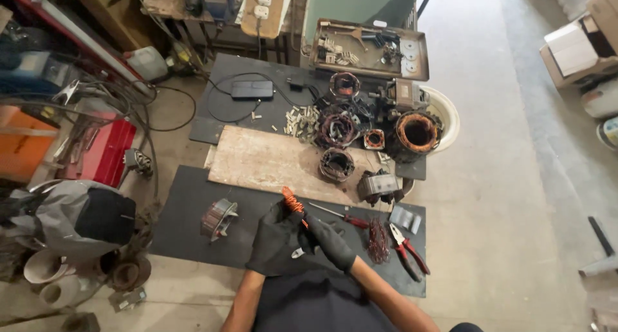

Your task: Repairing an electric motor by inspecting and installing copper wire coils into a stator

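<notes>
Both my hands wear black gloves and meet over a dark floor mat (187, 216). My left hand (273, 238) grips a small bundle of orange copper wire (293, 202) that sticks up between the fingers. My right hand (328, 240) presses against the left one at the lower end of the bundle; what its fingers hold is hidden. A silver metal piece (297, 253) shows just below the hands. A red-handled screwdriver (341, 216) lies right of the hands, a loose coil of dark wire (378, 240) and red-handled pliers (407, 247) beyond it.
A wooden board (257, 161) lies ahead with several motor stators (337, 163) and a large copper-wound stator (417, 132). A small stator core (217, 217) sits at left. A parts tray (370, 47), a white bucket (449, 113), a red toolbox (103, 151) and cardboard boxes (576, 48) surround the spot.
</notes>
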